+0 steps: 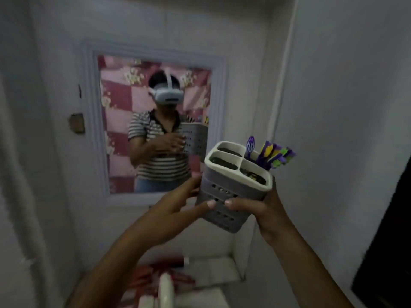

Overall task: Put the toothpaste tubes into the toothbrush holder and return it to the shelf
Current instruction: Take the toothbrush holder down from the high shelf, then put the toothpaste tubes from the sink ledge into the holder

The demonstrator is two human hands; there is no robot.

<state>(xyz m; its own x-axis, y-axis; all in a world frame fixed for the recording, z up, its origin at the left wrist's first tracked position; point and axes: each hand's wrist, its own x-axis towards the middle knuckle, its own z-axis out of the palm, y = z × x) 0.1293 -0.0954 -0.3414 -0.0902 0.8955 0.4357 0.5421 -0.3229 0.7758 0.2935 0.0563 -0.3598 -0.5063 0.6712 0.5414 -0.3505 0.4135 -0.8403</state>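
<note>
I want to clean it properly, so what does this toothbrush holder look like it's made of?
The toothbrush holder looks like moulded plastic: matte grey perforated walls with rows of punched holes, and a smooth off-white rim dividing it into compartments. The blur leaves the finer finish uncertain.

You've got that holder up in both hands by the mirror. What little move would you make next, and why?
Probably lower the holder toward the red tubes lying below. Both the left hand and the right hand grip its sides, so neither is free to pick a tube up. Only toothbrushes stick out of it; three compartments look free.
</note>
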